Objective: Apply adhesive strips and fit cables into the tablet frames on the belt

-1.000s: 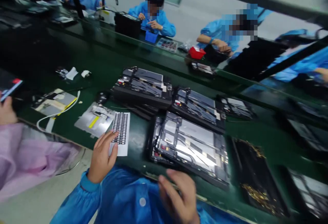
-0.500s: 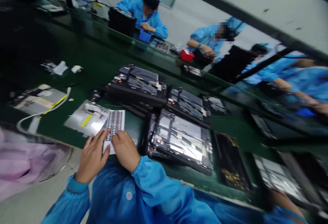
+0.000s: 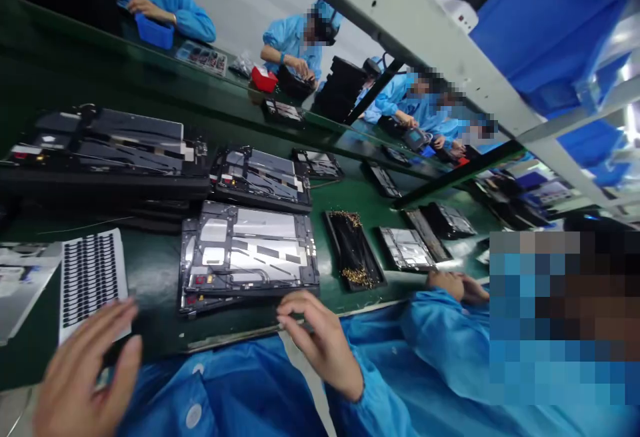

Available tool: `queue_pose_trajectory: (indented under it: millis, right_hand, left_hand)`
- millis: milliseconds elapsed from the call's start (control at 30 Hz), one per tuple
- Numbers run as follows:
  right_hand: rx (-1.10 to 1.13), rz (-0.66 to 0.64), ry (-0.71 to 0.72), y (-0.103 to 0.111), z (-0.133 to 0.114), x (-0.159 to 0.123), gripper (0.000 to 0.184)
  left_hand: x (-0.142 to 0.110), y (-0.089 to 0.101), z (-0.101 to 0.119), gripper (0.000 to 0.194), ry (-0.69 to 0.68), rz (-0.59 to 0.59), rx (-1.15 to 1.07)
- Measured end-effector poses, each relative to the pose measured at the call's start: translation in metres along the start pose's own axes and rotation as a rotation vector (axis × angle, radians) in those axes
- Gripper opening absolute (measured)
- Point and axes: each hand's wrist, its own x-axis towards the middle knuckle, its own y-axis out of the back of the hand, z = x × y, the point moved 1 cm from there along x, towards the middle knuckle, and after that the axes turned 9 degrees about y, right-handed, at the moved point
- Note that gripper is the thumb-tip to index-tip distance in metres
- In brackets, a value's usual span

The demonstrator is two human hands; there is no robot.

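Observation:
My left hand point(image 3: 93, 370) lies open, fingers spread, over the lower end of a white sheet of small black stickers point(image 3: 93, 277). In front of my body, my right hand point(image 3: 323, 340) is raised with thumb and forefinger tips pinched together. Whatever sits between those tips, if anything, is too small to make out. Just beyond that hand is the lower edge of a flat electronic device point(image 3: 255, 243) with its inside exposed, silver plates in a black frame. It rests on another similar unit, partly hidden beneath.
More opened devices are stacked behind, at left point(image 3: 110, 150) and centre point(image 3: 263, 173). A black tray point(image 3: 353, 250) holds small gold-coloured parts. Clear plastic bags point(image 3: 23, 277) lie at far left. A co-worker's hands point(image 3: 453, 283) are at right; others work across the bench.
My right hand has left the sticker sheet and moved right, near the device's lower edge. My left hand has come off its firm hold on the sheet. The view has swung right.

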Motion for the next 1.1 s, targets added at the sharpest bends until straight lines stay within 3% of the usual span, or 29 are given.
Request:
queue_pose_trajectory:
  millis: [167,300,467,933,1100]
  right_hand:
    - [-0.157,0.099,0.033,0.027,0.026,-0.011,0.023]
    - [-0.282,0.117,0.069,0.028,0.041,-0.015,0.022]
    - [-0.335,0.085,0.068,0.018,0.053,-0.016,0.022]
    - [-0.333,0.063,0.055,0.017,0.055,-0.014,0.021]
    - [-0.173,0.167,0.002,0.018,0.062,-0.021,0.024]
  left_hand:
    - [0.026,-0.054,0.078,0.038,-0.344,-0.244,-0.063]
    - [0.042,-0.089,0.109,0.03,-0.481,-0.269,-0.073]
    - [0.048,-0.11,0.117,0.022,-0.488,-0.239,0.011]
    - [0.048,-0.118,0.122,0.024,-0.528,-0.265,0.058]
    - [0.05,-0.122,0.123,0.022,-0.534,-0.26,0.081]
